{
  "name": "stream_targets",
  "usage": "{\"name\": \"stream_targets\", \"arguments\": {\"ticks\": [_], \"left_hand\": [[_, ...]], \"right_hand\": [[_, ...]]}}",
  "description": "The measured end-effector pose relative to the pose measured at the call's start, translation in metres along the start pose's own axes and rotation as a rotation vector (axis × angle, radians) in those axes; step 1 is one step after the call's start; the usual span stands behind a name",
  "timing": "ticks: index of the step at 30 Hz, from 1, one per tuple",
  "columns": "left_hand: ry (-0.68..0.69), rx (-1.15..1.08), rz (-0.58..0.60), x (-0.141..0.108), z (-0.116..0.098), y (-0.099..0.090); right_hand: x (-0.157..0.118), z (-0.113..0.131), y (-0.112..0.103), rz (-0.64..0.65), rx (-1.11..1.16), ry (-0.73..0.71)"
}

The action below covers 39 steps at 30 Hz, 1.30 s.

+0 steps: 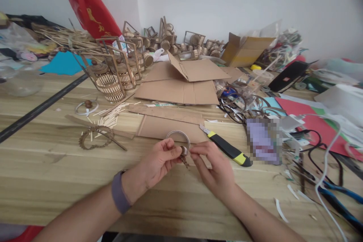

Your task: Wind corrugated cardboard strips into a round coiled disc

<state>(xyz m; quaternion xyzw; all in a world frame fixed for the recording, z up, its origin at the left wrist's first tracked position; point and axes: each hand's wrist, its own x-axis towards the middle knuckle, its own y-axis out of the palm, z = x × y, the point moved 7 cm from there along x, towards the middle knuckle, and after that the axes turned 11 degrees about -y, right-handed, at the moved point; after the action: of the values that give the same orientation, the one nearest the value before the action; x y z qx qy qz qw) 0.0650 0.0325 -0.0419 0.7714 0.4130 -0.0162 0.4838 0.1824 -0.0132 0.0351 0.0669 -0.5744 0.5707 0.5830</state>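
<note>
A thin pale ring (pixel 181 133) stands up between my hands, with a small brown piece (pixel 183 152) at its lower edge. My left hand (pixel 162 160) is closed, thumb and fingers pinching the ring by the brown piece. From the right, my right hand (pixel 214 168) has its fingertips pressed together at the ring's lower right edge; what they pinch is too small to make out. Beyond the hands lies flat cardboard (pixel 159 128). A black and yellow utility knife (pixel 227 149) rests to the right, its blade end on the cardboard.
Small bamboo buckets with frames (pixel 110 85) stand at the back left. Thin sticks (pixel 112 115), a notched ring (pixel 85 141) and another pale ring (pixel 79 109) lie at the left. Blue-handled pliers (pixel 337 206), a white cable (pixel 326 159) and coiled strips (pixel 232 106) are at the right.
</note>
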Motion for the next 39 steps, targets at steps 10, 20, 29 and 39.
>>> {"name": "stream_targets", "arguments": {"ticks": [10,20,29,39], "left_hand": [[0.116,0.137,-0.117,-0.002,-0.005,-0.001],[0.12,0.191,-0.148,-0.001,-0.005,-0.001],[0.129,0.22,-0.162,-0.003,-0.008,-0.001],[0.1,0.196,-0.169,-0.002,-0.005,-0.003]], "right_hand": [[0.002,-0.006,0.003,0.058,0.006,0.116],[-0.002,-0.009,0.008,0.096,-0.01,0.126],[0.0,-0.01,0.009,0.098,0.02,0.131],[-0.001,-0.015,0.009,0.104,0.058,0.191]]}}
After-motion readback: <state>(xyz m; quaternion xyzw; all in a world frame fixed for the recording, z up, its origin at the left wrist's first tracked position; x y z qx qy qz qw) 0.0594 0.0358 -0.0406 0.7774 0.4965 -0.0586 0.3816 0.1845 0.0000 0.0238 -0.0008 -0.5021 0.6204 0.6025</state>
